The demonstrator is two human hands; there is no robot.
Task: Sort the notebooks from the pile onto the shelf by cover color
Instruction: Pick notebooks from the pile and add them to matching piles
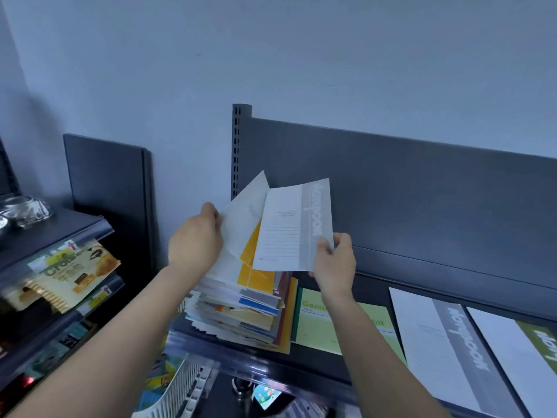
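A tall pile of notebooks (pixel 241 309) stands at the left end of the dark shelf (pixel 422 267). My right hand (pixel 334 263) pinches the lower right corner of a white-and-grey notebook (pixel 289 227), held up above the pile. My left hand (pixel 196 239) grips the left edge of several raised notebooks, a white one (pixel 241 218) in front and a yellow one (pixel 256 267) behind it. On the shelf to the right lie a light green notebook (pixel 376 324), a white-and-grey notebook (pixel 446 351) and a white-and-green notebook (pixel 524 354).
A second shelf unit on the left carries snack packets (pixel 69 273) and a glass dish (pixel 24 209). Below the shelf edge sits a white plastic basket (pixel 177 390) with printed items. A slotted upright post (pixel 238 146) rises behind the pile.
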